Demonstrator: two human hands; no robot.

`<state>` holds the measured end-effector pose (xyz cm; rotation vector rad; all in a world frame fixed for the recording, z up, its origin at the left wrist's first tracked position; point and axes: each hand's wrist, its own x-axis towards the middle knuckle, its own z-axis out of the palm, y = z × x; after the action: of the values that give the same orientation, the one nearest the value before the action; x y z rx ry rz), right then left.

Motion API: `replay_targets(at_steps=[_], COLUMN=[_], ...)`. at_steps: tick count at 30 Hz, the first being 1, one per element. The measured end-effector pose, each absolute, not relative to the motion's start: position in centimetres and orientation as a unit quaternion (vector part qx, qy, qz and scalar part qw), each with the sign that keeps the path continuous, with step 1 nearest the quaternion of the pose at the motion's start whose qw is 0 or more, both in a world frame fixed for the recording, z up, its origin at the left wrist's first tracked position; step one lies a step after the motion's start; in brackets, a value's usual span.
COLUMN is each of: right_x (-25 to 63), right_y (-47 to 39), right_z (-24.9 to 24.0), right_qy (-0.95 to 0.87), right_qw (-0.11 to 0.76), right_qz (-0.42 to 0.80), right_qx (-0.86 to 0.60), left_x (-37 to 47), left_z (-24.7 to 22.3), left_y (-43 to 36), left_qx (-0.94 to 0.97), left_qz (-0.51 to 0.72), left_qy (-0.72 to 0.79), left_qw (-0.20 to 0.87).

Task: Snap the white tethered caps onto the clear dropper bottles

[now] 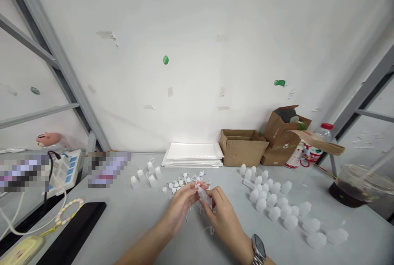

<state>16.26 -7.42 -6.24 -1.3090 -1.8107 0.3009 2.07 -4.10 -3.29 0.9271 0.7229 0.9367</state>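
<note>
My left hand (pixel 181 205) and my right hand (pixel 223 215) meet over the middle of the grey table (pixel 132 220). Together they pinch one small translucent white plastic bottle (pixel 204 195) with a thin white loop hanging from it. A watch sits on my right wrist (pixel 258 248). Just beyond my fingers lies a heap of small white caps with loops (pixel 181 182). Several finished bottles with looped caps (pixel 147 175) stand to the left of the heap. Several uncapped bottles (pixel 277 203) lie in a band to the right.
A stack of white padded envelopes (pixel 193 155), an open cardboard box (pixel 243 147) and a torn brown bag (pixel 285 133) line the wall. A drink bottle (pixel 317 144) and a lidded cup of dark drink (pixel 353 187) stand right. A black pad (pixel 74 228) and power strip (pixel 66 170) lie left.
</note>
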Motion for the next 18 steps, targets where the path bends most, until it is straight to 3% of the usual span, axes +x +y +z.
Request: replay_targets(at_steps=[12, 18], right_x=[16.4, 16.4], right_y=[-7.6, -7.7], right_z=[-6.2, -5.9], right_qy=[-0.739, -0.765], right_qw=[0.398, 0.36], right_qz=[0.106, 0.087], right_qx=[-0.533, -0.527], left_x=[1.8, 1.5], left_z=[-3.8, -4.5], left_y=[-3.6, -2.9], left_qx=[0.423, 0.401], left_qz=[0.435, 0.451], left_qy=[0.318, 0.387], left_qw=[0.728, 0.697])
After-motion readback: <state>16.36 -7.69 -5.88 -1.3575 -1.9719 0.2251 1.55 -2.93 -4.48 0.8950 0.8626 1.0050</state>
